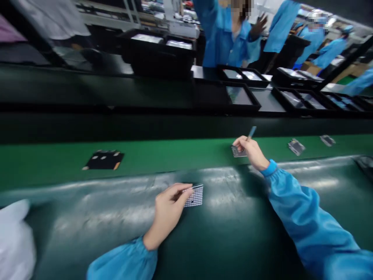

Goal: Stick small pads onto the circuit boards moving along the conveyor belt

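Observation:
Low in the middle, my left hand [171,206] pinches a small sheet [196,196] with a fine light dotted pattern, held over the dark green mat [221,241]. Farther right, my right hand [251,151] has its fingers closed round a thin blue-grey tool [252,132] that points upward. The fingertips of that hand are at a small dark board [239,152] lying on the green strip [175,155]. Whether they grip the board too is not clear.
A black plate [104,160] lies left on the strip; two small boards [296,146] [328,140] lie right. Black trays [241,97] line the shelf behind. A person in blue [230,42] stands beyond it. A white bag [16,241] is at lower left.

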A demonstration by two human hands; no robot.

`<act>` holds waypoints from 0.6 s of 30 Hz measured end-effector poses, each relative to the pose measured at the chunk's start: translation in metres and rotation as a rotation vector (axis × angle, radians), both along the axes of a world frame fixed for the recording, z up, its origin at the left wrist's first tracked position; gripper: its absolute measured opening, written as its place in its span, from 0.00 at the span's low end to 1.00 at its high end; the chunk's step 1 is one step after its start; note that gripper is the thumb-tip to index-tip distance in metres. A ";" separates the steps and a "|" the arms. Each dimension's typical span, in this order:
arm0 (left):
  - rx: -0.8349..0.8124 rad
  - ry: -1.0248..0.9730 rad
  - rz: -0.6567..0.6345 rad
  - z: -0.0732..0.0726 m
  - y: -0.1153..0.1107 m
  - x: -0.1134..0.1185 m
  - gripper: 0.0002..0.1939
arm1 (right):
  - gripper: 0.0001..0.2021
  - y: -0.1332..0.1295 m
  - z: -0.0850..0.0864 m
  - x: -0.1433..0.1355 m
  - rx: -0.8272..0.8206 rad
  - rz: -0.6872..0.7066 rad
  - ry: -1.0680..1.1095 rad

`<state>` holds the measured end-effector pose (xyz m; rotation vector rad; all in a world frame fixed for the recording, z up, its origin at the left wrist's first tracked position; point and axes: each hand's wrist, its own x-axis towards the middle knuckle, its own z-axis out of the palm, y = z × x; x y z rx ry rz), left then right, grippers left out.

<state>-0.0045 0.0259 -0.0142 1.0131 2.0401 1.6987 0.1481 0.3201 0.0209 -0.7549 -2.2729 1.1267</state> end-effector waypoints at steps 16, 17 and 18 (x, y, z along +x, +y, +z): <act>0.059 -0.083 0.249 0.032 -0.120 -0.023 0.05 | 0.31 -0.197 -0.017 -0.269 0.550 0.494 -0.439; 0.067 -0.069 0.265 0.033 -0.124 -0.025 0.05 | 0.32 -0.199 -0.018 -0.269 0.561 0.497 -0.449; 0.076 -0.058 0.277 0.034 -0.126 -0.027 0.06 | 0.31 -0.199 -0.019 -0.268 0.565 0.495 -0.451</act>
